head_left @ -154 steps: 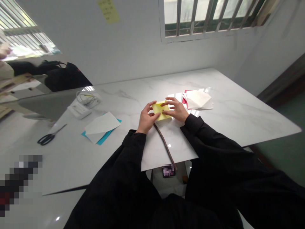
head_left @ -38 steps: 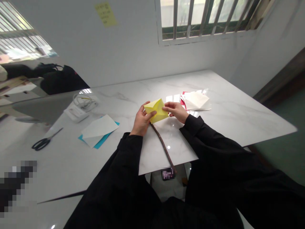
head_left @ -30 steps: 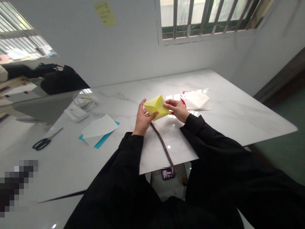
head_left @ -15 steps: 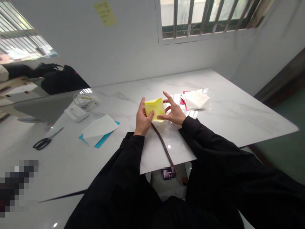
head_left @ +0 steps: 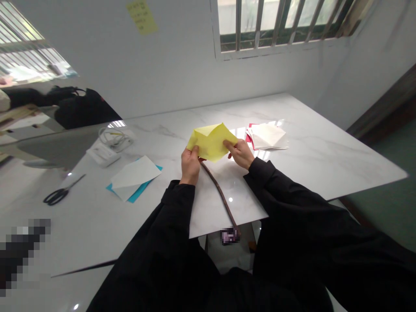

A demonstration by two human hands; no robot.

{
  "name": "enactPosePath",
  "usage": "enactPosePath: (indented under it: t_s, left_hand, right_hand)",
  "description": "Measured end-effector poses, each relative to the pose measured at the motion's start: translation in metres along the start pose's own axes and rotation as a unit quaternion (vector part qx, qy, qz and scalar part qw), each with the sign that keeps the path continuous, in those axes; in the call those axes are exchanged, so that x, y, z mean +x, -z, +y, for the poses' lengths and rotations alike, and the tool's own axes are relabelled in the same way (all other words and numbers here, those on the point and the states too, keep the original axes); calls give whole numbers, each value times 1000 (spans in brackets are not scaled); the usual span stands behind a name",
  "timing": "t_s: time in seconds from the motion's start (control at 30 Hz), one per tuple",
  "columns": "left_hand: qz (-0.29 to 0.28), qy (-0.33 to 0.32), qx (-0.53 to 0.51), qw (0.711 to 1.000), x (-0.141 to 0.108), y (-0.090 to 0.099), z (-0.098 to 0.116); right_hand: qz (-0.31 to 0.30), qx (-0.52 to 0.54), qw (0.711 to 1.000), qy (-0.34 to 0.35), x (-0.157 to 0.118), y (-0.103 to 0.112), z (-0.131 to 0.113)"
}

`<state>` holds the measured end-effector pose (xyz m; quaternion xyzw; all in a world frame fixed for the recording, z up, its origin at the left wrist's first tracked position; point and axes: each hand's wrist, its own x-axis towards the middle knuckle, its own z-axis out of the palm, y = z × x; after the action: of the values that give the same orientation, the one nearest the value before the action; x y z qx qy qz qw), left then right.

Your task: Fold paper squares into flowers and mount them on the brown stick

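Head view: the left hand (head_left: 190,167) has its grip clamped on the left edge of the folded yellow paper (head_left: 210,145), thumb in front; the right hand (head_left: 241,152) has its grip closed on the opposite edge. The paper is held up in front of the white worktop (head_left: 312,164). From the paper, a dark stick (head_left: 224,197) lies at six o'clock, cream sheets (head_left: 268,135) at three, a white sheet (head_left: 136,175) over blue at eight, and black-handled scissors (head_left: 58,196) farther out between eight and nine.
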<state>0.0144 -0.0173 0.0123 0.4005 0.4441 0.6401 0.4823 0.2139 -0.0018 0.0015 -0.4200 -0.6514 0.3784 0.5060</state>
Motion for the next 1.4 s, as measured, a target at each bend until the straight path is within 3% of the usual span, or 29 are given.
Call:
enactPosePath:
  t_s: [0.13,0.37,0.5,0.67,0.97,1.13,1.23,1.4]
  left_hand:
    - [17,26,-30,999,2,3,3]
    - [4,65,-95,993,5,7,7]
    - [-28,40,-59,997,-1,0,10]
    - [-100,5,-43,994,-9,-5,15]
    - [-186,60,-76,978,-16,-5,24]
    - [-104,62,-46,992,-5,2,12]
    - [-51,44,0,998,1,6,8]
    - [-21,-107,143,984,3,7,4]
  right_hand:
    - [-32,62,998,0,0,-3,-8]
    - [-164,98,982,-13,-4,-3,-21]
    - [-218,98,971,-8,-8,-4,-27]
    - [-154,148,977,9,-8,-9,-31]
    - [24,190,979,-69,5,1,-13]
    - [-1,165,981,-97,6,3,-5]
    - [-3,101,994,-48,4,2,2]
    - [47,-10,998,49,-1,-1,3]
